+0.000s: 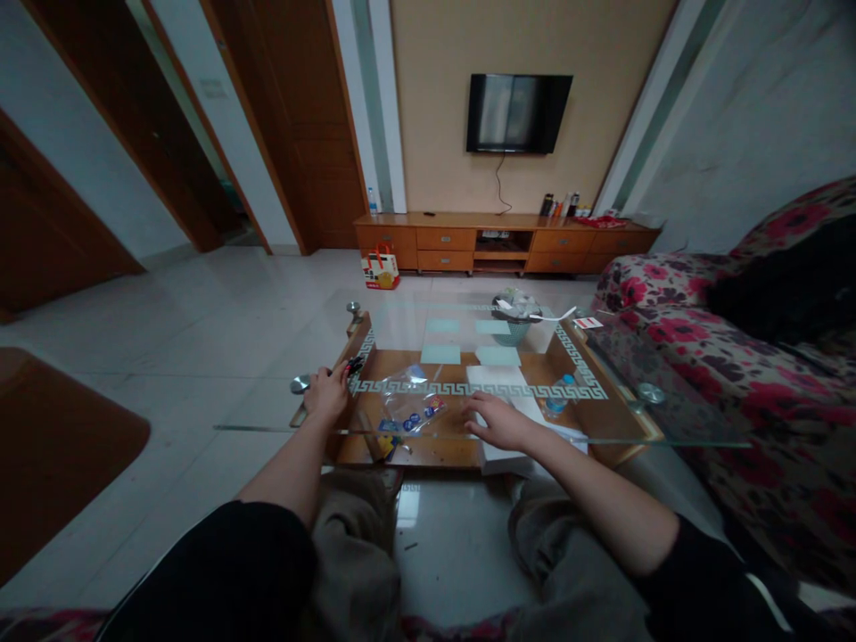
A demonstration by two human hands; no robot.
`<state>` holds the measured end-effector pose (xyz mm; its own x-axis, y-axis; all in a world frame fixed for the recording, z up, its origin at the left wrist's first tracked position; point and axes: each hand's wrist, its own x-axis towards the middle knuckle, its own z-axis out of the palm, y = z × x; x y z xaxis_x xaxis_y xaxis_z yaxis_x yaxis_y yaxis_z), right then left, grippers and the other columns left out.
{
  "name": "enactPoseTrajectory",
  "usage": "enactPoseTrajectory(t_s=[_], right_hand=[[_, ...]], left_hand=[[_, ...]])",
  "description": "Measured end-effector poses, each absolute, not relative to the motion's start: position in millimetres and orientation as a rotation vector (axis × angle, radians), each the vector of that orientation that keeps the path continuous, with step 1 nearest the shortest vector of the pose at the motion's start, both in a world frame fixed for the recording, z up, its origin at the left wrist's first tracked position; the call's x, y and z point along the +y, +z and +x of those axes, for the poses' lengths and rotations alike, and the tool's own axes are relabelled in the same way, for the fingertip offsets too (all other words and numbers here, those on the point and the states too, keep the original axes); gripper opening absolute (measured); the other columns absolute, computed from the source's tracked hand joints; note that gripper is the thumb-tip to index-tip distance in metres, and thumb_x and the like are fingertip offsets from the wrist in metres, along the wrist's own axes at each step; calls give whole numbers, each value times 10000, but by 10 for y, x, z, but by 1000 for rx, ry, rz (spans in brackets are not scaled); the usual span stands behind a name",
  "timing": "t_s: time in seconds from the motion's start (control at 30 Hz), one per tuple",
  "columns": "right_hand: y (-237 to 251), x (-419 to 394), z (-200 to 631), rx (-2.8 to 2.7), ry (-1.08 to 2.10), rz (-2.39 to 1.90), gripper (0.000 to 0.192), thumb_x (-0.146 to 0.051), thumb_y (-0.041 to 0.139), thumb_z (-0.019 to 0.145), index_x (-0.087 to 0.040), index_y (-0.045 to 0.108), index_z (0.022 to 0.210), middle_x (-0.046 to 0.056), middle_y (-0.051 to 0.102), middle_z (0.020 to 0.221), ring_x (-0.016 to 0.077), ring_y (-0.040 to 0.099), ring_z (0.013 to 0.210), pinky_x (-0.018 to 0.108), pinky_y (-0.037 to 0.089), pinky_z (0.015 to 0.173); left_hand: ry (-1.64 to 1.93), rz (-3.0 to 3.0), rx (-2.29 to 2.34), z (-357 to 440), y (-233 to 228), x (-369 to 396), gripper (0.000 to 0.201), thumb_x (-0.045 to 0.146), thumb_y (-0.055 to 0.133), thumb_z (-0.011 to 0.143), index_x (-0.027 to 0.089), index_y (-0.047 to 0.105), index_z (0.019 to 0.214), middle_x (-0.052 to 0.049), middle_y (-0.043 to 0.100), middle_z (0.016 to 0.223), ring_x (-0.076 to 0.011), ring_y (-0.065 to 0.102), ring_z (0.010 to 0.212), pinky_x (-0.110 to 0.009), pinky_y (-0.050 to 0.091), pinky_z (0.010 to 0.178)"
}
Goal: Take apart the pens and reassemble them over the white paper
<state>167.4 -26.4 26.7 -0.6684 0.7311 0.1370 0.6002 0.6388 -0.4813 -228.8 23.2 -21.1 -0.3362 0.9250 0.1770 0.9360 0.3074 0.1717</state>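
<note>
Sitting at the glass table, I can make out little of what lies near my hands: the room is dim, and the small things are blurred. My left hand is at the table's left edge, fingers curled shut around a small dark thing with a touch of red at its tip. What it is I cannot tell, since my fist hides most of it. My right hand lies palm down near the middle of the table's near edge, fingers loosely spread and slightly bent, holding nothing, the fingertips resting on a white sheet. I cannot tell whether the sheet lies on the glass or under it. Between my hands, on the table, lies a clear plastic bag with small blue and coloured bits in it, too small to name. Just right of my right hand lies a plastic bottle on its side. Both forearms reach forward from black sleeves, bare to the wrist, over my knees.
</note>
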Motion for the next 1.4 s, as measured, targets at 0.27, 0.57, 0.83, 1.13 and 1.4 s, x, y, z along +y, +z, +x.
enactPoseTrajectory(t_s=[0.27, 0.57, 0.83, 1.13, 1.4], right_hand=[[221, -235, 1680, -2585, 564, -1073, 140, -197, 608, 865, -177, 688, 978, 83, 642, 1000, 226, 601, 932, 325, 457, 846], [144, -162, 1718, -2533, 525, -1130, 180, -210, 606, 886, -166, 681, 1044, 100, 629, 1057, 222, 603, 995, 330, 447, 901], [171, -79, 1747, -2399, 319, -1178, 282, -208, 582, 901, -201, 598, 1183, 98, 588, 1159, 238, 562, 1099, 376, 458, 971], [215, -85, 1721, -2292, 231, -1139, 410, -255, 576, 921, -225, 491, 1320, 117, 521, 1255, 268, 501, 1185, 441, 443, 1022], [93, 9, 1768, -2404, 315, -1144, 180, -294, 482, 1000, -196, 624, 1053, 90, 598, 1006, 227, 555, 1001, 374, 456, 913]], left_hand=[[-477, -1740, -2546, -2285, -196, 237, 499, 496, 241, 1002, 311, 574, 1324, -150, 517, 1235, -351, 457, 1137, -537, 379, 907], [-592, -1802, -2424, -2057, -14, 274, 427, 418, 309, 1011, 278, 600, 1290, -138, 534, 1268, -324, 437, 1177, -497, 336, 977], [-975, -2710, -1521, -1432, -57, 416, 311, 319, 377, 1016, 195, 642, 1121, -84, 572, 1037, -202, 541, 984, -341, 452, 901], [-613, -2912, -1190, -841, -54, 292, 174, 227, 452, 987, 192, 623, 991, -74, 608, 1014, -188, 568, 940, -301, 458, 833], [-320, -2824, -1235, -749, 0, 163, 131, 288, 502, 975, 201, 556, 1056, -85, 669, 1057, -237, 617, 994, -384, 404, 908]])
